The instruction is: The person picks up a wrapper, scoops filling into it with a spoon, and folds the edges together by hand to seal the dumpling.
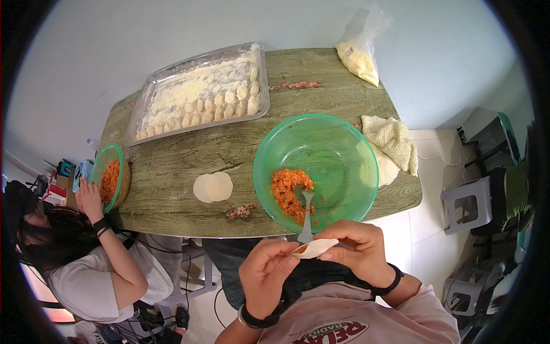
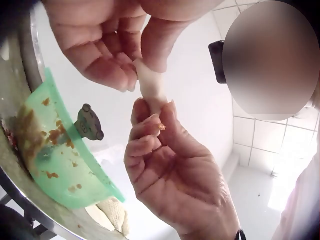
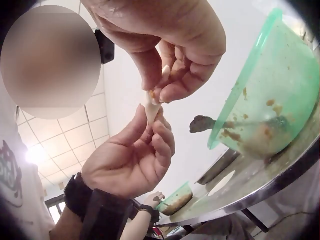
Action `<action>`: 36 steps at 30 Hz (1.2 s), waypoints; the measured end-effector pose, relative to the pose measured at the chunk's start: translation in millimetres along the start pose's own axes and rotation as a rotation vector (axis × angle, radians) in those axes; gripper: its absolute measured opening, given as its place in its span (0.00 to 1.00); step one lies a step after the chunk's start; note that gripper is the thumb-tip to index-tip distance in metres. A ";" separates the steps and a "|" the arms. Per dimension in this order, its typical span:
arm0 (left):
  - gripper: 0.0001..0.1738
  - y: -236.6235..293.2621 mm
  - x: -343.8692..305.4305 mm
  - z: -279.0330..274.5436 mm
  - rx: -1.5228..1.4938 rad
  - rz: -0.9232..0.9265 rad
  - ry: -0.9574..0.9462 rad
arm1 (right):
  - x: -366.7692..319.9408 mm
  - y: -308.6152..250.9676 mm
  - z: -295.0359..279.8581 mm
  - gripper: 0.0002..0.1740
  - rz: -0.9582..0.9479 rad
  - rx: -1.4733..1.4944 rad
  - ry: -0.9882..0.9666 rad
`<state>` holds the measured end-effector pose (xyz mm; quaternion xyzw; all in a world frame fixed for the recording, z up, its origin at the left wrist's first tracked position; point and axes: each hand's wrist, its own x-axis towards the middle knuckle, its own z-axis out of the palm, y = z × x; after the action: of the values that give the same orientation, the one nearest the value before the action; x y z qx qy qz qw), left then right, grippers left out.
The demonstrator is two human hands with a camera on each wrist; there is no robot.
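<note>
A folded dough wrapper (image 1: 315, 248) is held between both hands above the table's front edge, orange filling showing at its left end. My left hand (image 1: 266, 275) pinches that left end between thumb and fingers. The opposite end is pinched by my right hand (image 1: 358, 255). In the left wrist view the wrapper (image 2: 151, 85) spans the two hands' fingertips. A bit of orange filling (image 2: 161, 127) sticks to a finger there. Just beyond the hands stands a green bowl (image 1: 349, 212) with orange filling (image 1: 286, 195) and a spoon (image 1: 306, 215) leaning inside.
Flat wrappers (image 1: 213, 187) lie overlapping left of the bowl. A metal tray (image 1: 266, 97) holds several dumplings (image 1: 219, 109) at the back. A cloth (image 1: 389, 140) covers dough (image 1: 385, 166) at the right. Another person (image 1: 114, 269) reaches to a smaller bowl (image 1: 123, 183). A bag (image 1: 361, 57) lies at the back right.
</note>
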<state>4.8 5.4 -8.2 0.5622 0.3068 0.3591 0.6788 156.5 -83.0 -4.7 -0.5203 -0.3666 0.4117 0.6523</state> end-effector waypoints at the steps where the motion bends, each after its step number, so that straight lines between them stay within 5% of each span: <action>1: 0.09 -0.4 -0.1 -0.3 -0.005 -0.021 0.002 | 0.0 -0.1 0.0 0.15 0.000 0.001 0.000; 16: 0.08 5.5 2.0 -1.6 0.035 0.028 -0.053 | 3.0 0.7 0.5 0.22 0.045 -0.029 -0.088; 27: 0.07 6.4 1.6 -0.1 0.119 0.073 -0.072 | 6.5 -4.4 4.5 0.20 -0.154 -0.342 -0.037; 36: 0.13 12.4 3.7 10.6 0.131 0.114 0.026 | 5.0 -6.5 5.3 0.21 -0.178 -0.322 0.019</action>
<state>13.7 4.1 5.8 0.6174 0.3060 0.3834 0.6150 154.7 -77.2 3.0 -0.5874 -0.4662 0.2834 0.5978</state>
